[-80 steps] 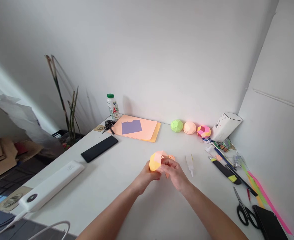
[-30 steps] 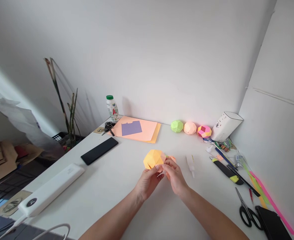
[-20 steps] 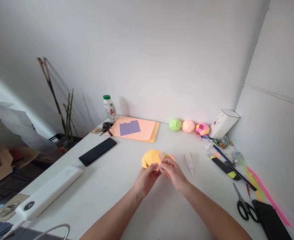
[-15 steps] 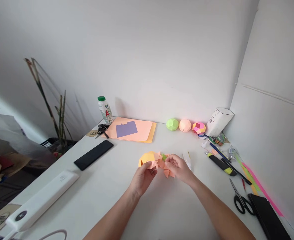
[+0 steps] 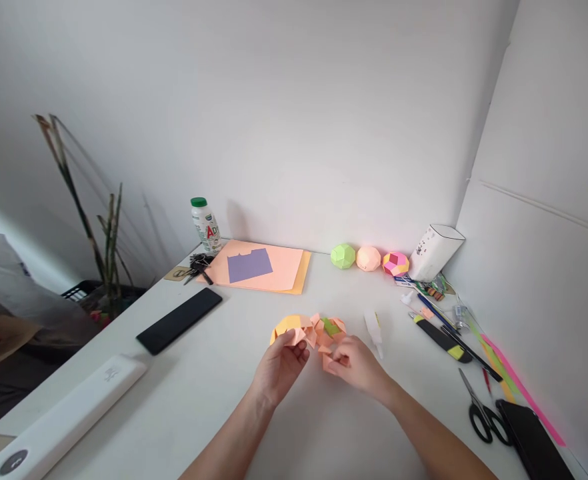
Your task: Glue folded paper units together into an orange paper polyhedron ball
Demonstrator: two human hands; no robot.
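Between left hand (image 5: 280, 365) and right hand (image 5: 360, 363), folded paper model (image 5: 312, 333), left pinching its near edge, right gripping a peach flap (image 5: 327, 363)

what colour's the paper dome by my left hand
The paper dome is mostly yellow-orange; head view.

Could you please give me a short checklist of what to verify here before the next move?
1. Left hand has the paper model: ok, thumb and fingers grip it.
2. Right hand has the peach flap: ok, fingers pinch it.
3. Model closed all round: not ok, peach flaps spread open on its right side.
4. White tube close by: ok, it lies just beyond the right hand.
5. Tube capped: cannot tell, the tip is too small.
6. Scissors clear of both hands: ok, they lie off to the right.
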